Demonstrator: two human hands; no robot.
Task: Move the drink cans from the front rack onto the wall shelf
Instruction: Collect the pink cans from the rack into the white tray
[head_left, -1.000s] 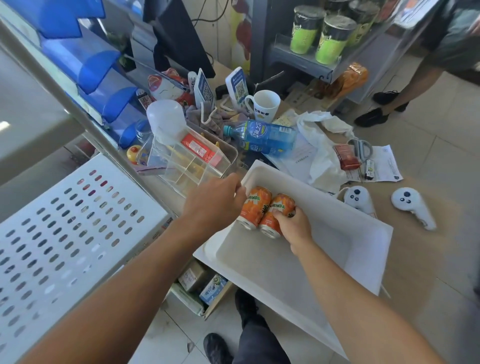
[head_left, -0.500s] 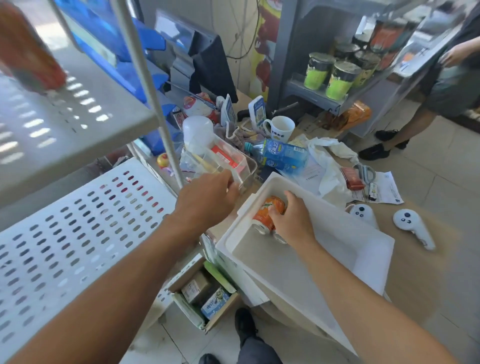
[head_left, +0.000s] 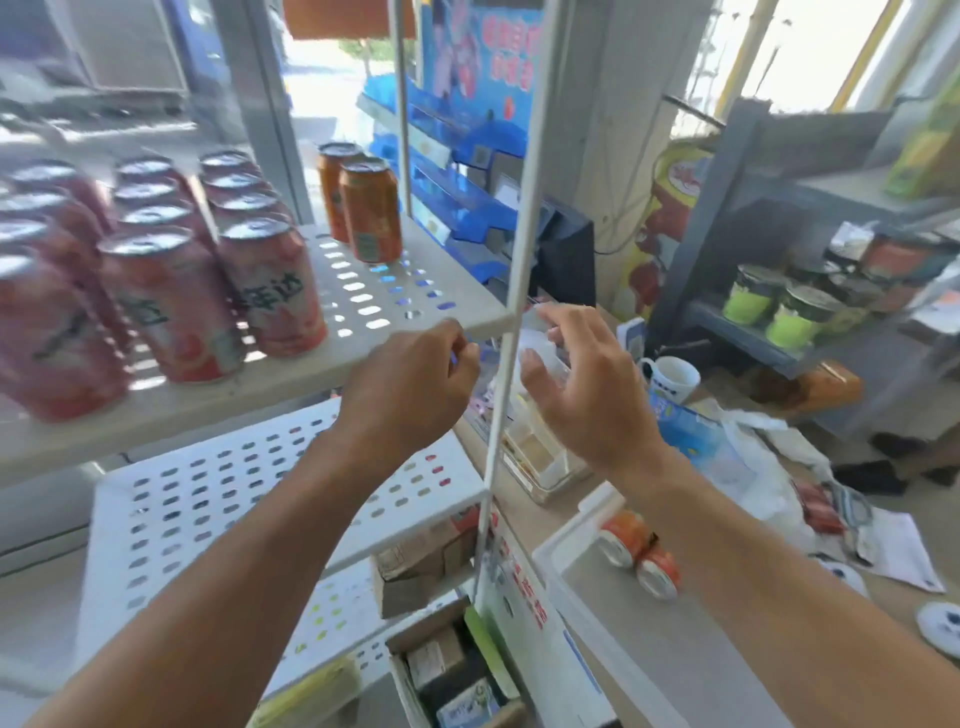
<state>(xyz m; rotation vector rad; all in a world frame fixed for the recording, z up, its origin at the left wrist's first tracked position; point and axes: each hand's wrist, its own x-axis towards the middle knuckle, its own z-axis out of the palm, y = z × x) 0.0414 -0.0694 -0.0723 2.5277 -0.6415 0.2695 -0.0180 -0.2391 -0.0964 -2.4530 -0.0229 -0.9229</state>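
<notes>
Both hands raised at the front corner of the wall shelf (head_left: 363, 332); left hand (head_left: 410, 384) just below that edge, fingers curled in, anything pinched too blurred to tell; right hand (head_left: 582, 384) just right of the shelf's white post (head_left: 511, 291), fingers spread and relaxed, holding nothing. On the shelf: two orange cans (head_left: 363, 208) upright toward the back right, rows of pink cans (head_left: 166, 270) filling the left. Below and right of the shelf, two more orange cans (head_left: 641, 553) lying on their sides in a white tray (head_left: 623, 639).
</notes>
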